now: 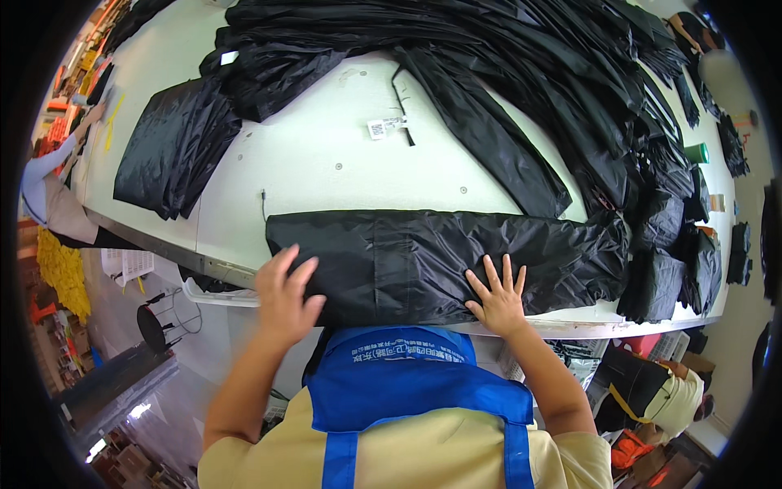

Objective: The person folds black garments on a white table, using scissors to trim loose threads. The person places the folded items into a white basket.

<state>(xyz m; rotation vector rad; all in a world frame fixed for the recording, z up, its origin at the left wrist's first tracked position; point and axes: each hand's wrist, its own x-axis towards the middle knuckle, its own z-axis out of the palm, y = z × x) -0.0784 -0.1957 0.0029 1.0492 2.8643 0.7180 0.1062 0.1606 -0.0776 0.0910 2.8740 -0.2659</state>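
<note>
A long folded piece of shiny black fabric [391, 269], probably a garment, lies along the table's near edge in front of me. Its left part is smooth with a vertical seam, and its right end is crumpled. My right hand [499, 300] lies on it with the fingers spread. At its left end, my left hand [287, 293] is at the near corner, fingers apart and slightly bent; whether they touch the cloth I cannot tell. Neither hand grips anything.
Black garments [456, 41] are heaped along the far side of the white table [326, 167]. A folded black bundle [175, 147] lies far left, and small black packets [656, 277] are stacked right. A white tag [384, 128] lies mid-table. Other people [61, 187] work nearby.
</note>
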